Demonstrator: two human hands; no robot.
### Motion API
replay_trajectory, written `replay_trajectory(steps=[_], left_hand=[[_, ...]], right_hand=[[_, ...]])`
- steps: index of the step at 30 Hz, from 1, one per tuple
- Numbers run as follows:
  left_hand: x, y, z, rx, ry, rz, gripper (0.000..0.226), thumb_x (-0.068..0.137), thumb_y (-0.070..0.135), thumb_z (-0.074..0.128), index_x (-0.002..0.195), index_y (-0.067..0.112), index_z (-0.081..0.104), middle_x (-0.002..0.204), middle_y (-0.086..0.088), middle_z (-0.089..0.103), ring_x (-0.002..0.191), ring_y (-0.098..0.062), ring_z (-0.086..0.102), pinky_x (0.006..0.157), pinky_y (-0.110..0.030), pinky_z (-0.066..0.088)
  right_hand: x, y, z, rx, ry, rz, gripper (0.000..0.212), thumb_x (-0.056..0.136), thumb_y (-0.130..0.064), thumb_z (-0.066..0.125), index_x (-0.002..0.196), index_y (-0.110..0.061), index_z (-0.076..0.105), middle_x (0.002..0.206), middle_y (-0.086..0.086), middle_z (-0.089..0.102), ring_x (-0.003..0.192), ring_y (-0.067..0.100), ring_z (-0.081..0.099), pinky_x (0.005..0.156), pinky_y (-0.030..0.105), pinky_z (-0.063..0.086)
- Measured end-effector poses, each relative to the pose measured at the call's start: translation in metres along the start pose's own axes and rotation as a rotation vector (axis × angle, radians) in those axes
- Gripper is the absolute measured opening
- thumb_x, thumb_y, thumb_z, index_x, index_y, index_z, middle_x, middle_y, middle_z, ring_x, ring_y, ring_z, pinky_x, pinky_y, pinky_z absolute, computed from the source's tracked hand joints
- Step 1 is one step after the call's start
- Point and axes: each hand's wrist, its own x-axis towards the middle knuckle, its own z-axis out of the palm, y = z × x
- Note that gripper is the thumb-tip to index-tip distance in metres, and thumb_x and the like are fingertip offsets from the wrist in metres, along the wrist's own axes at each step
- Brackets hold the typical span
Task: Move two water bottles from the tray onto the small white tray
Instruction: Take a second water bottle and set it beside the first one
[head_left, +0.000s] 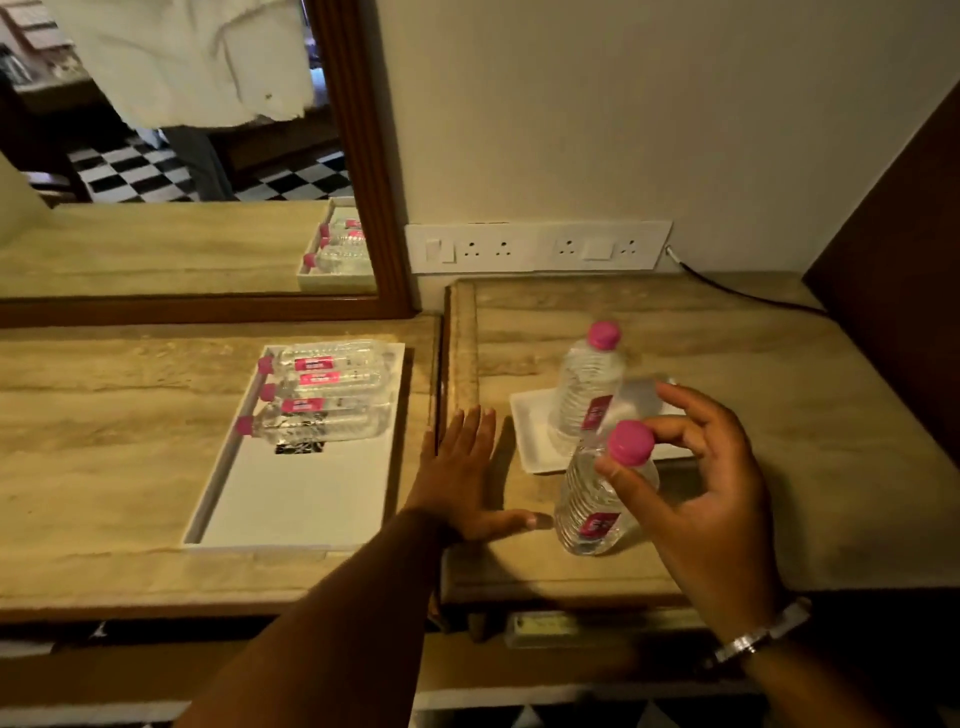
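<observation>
A clear water bottle (584, 395) with a pink cap stands upright on the small white tray (530, 431) on the right-hand table. A second pink-capped bottle (592, 512) is upright at the tray's near edge, over the table top, and my right hand (696, 483) pinches it at the neck just under the cap. My left hand (465, 473) lies flat and open on the table's left edge, holding nothing. The large white tray (296, 499) on the left counter holds three more bottles (322, 395) lying on their sides.
A wood-framed mirror (358, 156) stands behind the left counter. A white socket strip (537, 247) is on the wall, with a black cable (737, 291) trailing across the back of the right table. A dark panel (893, 291) bounds the right side.
</observation>
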Motion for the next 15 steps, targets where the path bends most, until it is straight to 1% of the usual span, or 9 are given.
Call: replay_trajectory(steps=[2,4,6,8,11,15], left_hand=[[0.003,0.015,0.005,-0.006,0.045,-0.053,0.144,0.053,0.108,0.027,0.157,0.017,-0.013,0.161,-0.002,-0.020,0.150,-0.023,-0.019,0.120,-0.053,-0.014],[0.003,0.031,0.010,-0.018,0.063,-0.094,0.146,0.051,0.110,0.020,0.157,0.014,-0.012,0.160,-0.003,-0.020,0.149,-0.021,-0.020,0.121,-0.053,-0.012],[-0.002,0.044,0.015,-0.039,0.053,-0.128,0.147,0.052,0.110,0.022,0.157,0.014,-0.013,0.164,-0.007,-0.019,0.147,-0.019,-0.023,0.121,-0.050,-0.015],[-0.006,0.051,0.020,-0.044,0.022,-0.170,0.147,0.053,0.110,0.029,0.156,0.016,-0.016,0.165,-0.008,-0.020,0.146,-0.018,-0.027,0.118,-0.045,-0.019],[-0.005,0.055,0.025,0.001,-0.012,-0.216,0.148,0.053,0.110,0.034,0.157,0.016,-0.015,0.166,-0.011,-0.018,0.148,-0.022,-0.024,0.117,-0.043,-0.019],[-0.001,0.052,0.028,0.064,-0.022,-0.209,0.150,0.051,0.111,0.029,0.157,0.015,-0.012,0.165,-0.013,-0.019,0.149,-0.028,-0.023,0.120,-0.045,-0.016]], right_hand=[[0.006,0.012,-0.019,-0.002,-0.032,-0.007,0.065,0.070,-0.037,0.077,0.126,-0.043,0.044,0.098,-0.016,0.067,0.102,0.004,0.061,0.088,0.012,0.041],[0.017,0.022,-0.041,-0.006,-0.067,-0.007,0.065,0.070,-0.038,0.076,0.127,-0.035,0.045,0.099,-0.015,0.066,0.100,0.001,0.061,0.088,0.012,0.042],[0.029,0.031,-0.059,-0.025,-0.099,-0.028,0.068,0.069,-0.035,0.077,0.129,-0.028,0.045,0.097,-0.014,0.066,0.098,0.000,0.061,0.088,0.008,0.039],[0.042,0.037,-0.070,-0.036,-0.105,-0.041,0.071,0.068,-0.034,0.078,0.130,-0.024,0.045,0.095,-0.015,0.066,0.095,-0.001,0.061,0.088,0.005,0.036],[0.062,0.047,-0.078,-0.041,-0.076,-0.075,0.072,0.069,-0.034,0.078,0.131,-0.026,0.044,0.095,-0.021,0.064,0.095,-0.004,0.060,0.086,0.004,0.036],[0.081,0.063,-0.073,-0.074,0.001,-0.070,0.071,0.071,-0.039,0.077,0.132,-0.026,0.043,0.096,-0.021,0.062,0.096,-0.002,0.061,0.084,0.004,0.037]])
